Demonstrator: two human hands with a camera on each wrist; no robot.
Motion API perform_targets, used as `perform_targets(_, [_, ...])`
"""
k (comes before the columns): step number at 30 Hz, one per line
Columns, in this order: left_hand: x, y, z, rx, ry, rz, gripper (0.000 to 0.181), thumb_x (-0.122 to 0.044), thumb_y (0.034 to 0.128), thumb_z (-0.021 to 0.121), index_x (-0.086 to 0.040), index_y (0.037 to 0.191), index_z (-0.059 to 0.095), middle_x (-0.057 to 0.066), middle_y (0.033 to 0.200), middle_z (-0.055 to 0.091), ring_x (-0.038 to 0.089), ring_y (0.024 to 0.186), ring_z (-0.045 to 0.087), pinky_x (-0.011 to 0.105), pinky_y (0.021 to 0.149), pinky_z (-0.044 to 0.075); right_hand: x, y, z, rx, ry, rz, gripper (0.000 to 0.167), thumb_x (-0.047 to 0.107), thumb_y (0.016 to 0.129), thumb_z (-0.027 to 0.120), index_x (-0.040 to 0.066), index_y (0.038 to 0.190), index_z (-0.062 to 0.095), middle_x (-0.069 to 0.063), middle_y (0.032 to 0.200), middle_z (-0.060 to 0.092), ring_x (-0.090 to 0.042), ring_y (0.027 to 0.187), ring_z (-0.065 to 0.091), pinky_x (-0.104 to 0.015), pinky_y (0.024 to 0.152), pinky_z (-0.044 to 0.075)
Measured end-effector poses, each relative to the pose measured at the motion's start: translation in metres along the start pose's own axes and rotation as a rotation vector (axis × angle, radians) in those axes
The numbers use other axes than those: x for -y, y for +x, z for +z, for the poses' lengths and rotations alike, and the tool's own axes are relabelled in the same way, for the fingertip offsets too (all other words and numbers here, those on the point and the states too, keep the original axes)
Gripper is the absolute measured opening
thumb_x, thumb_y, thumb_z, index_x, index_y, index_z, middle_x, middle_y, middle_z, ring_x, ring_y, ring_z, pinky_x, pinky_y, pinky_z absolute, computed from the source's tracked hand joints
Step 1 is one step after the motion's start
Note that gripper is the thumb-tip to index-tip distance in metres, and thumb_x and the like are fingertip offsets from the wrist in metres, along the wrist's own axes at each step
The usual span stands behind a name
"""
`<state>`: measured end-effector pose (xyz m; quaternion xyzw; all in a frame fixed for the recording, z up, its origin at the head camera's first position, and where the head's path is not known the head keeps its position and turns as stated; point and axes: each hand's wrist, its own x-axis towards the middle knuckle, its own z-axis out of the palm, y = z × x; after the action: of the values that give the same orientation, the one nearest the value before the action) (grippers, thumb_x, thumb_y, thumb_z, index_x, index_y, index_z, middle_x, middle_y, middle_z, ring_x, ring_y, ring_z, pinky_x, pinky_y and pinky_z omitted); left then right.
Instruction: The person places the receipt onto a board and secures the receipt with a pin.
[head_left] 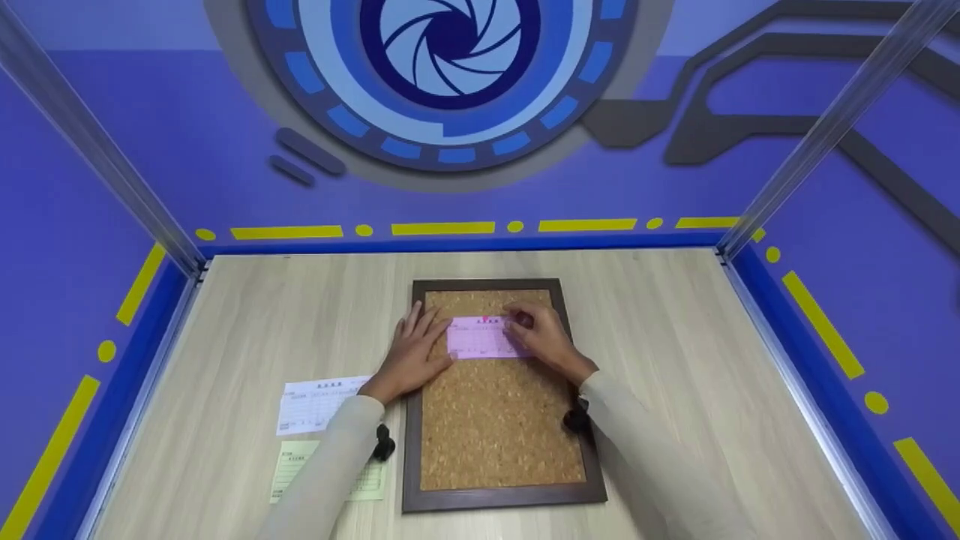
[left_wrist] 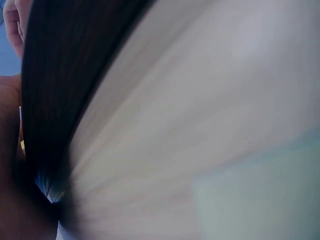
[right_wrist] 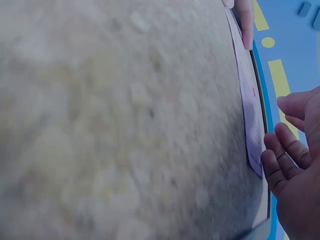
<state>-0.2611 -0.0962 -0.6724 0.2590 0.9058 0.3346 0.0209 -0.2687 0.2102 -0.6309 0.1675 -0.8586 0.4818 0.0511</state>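
A pink paper slip (head_left: 480,341) with printed lines lies across the upper part of a cork board (head_left: 502,427). At the slip's top middle sits a small red pin-like piece (head_left: 486,319); its exact kind is too small to tell. My left hand (head_left: 411,354) rests spread over the board's left edge, fingertips at the slip's left side. Over the slip's right end is my right hand (head_left: 546,336), its fingers loosely bent. In the right wrist view nothing shows between the right hand's thumb and fingers (right_wrist: 287,155).
Left of the board, a white printed slip (head_left: 311,409) and a pale green one (head_left: 292,469) lie on the wooden table (head_left: 712,420), partly under the left arm. A dark frame (head_left: 502,498) borders the cork. Blue walls (head_left: 150,150) enclose the table's back and sides.
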Motion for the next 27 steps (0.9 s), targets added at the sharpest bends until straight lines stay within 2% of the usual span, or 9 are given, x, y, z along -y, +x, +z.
perform_targets(4, [-0.001, 0.0, -0.001, 0.009, -0.013, -0.012, 0.079, -0.052, 0.1029, 0.066, -0.014, 0.169, 0.045, 0.016, 0.181, 0.025, 0.04, 0.171, -0.004, 0.069, 0.132, 0.001, 0.0, -0.003, -0.008, -0.009, -0.001, -0.003, 0.029, -0.005, 0.098, 0.075, -0.01, 0.127, 0.075, -0.022, 0.115, 0.076, -0.026, 0.099, 0.068, -0.032, 0.085, 0.055])
perform_targets(8, [-0.001, 0.0, -0.001, 0.008, -0.023, -0.01, 0.079, -0.053, 0.1036, 0.065, -0.015, 0.17, 0.044, 0.016, 0.182, 0.024, 0.04, 0.171, -0.004, 0.068, 0.132, -0.001, 0.002, -0.007, -0.014, 0.0, 0.017, -0.005, 0.036, -0.003, 0.098, 0.077, -0.01, 0.133, 0.071, -0.027, 0.122, 0.073, -0.034, 0.108, 0.07, -0.046, 0.092, 0.058])
perform_targets(12, [-0.001, 0.0, -0.001, -0.001, -0.023, 0.003, 0.079, -0.053, 0.103, 0.065, -0.014, 0.169, 0.045, 0.017, 0.181, 0.025, 0.04, 0.17, -0.003, 0.067, 0.132, -0.001, 0.005, -0.011, -0.02, 0.012, 0.02, -0.019, 0.041, 0.001, 0.098, 0.079, -0.01, 0.137, 0.069, -0.028, 0.125, 0.071, -0.04, 0.113, 0.068, -0.058, 0.096, 0.056])
perform_targets(16, [0.0, -0.001, -0.001, -0.006, -0.028, 0.011, 0.079, -0.055, 0.1032, 0.064, -0.014, 0.168, 0.046, 0.017, 0.181, 0.025, 0.041, 0.17, -0.003, 0.067, 0.132, 0.0, 0.007, -0.015, -0.024, 0.016, 0.02, -0.033, 0.045, 0.005, 0.099, 0.081, -0.009, 0.14, 0.067, -0.03, 0.13, 0.067, -0.047, 0.118, 0.065, -0.064, 0.098, 0.053])
perform_targets(20, [0.0, -0.001, 0.0, -0.011, -0.033, 0.015, 0.078, -0.054, 0.1034, 0.065, -0.013, 0.168, 0.047, 0.017, 0.181, 0.025, 0.042, 0.17, -0.002, 0.068, 0.132, 0.0, 0.008, -0.02, -0.026, 0.021, -0.002, -0.045, 0.05, 0.007, 0.098, 0.083, -0.007, 0.143, 0.066, -0.03, 0.135, 0.063, -0.049, 0.125, 0.062, -0.062, 0.103, 0.052])
perform_targets(22, [-0.001, -0.001, -0.001, -0.013, -0.032, 0.014, 0.078, -0.052, 0.1032, 0.066, -0.012, 0.168, 0.047, 0.017, 0.181, 0.025, 0.042, 0.17, -0.002, 0.069, 0.132, 0.001, 0.009, -0.024, -0.028, 0.022, -0.014, -0.048, 0.052, 0.008, 0.098, 0.084, -0.007, 0.144, 0.065, -0.03, 0.135, 0.062, -0.049, 0.123, 0.061, -0.059, 0.102, 0.051])
perform_targets(25, [-0.004, -0.002, -0.002, -0.024, -0.025, 0.024, 0.077, -0.048, 0.1028, 0.068, -0.009, 0.166, 0.048, 0.019, 0.18, 0.027, 0.045, 0.169, 0.001, 0.071, 0.131, 0.003, 0.009, -0.029, -0.029, 0.02, -0.038, -0.038, 0.055, 0.011, 0.098, 0.085, -0.006, 0.146, 0.065, -0.027, 0.136, 0.06, -0.045, 0.121, 0.06, -0.055, 0.1, 0.05])
perform_targets(27, [-0.005, -0.003, -0.002, -0.034, -0.02, 0.032, 0.076, -0.045, 0.1025, 0.068, -0.007, 0.165, 0.049, 0.021, 0.179, 0.029, 0.048, 0.169, 0.003, 0.073, 0.13, 0.004, 0.009, -0.032, -0.031, 0.021, -0.048, -0.027, 0.057, 0.014, 0.098, 0.085, -0.004, 0.147, 0.064, -0.025, 0.14, 0.059, -0.043, 0.126, 0.059, -0.055, 0.104, 0.05])
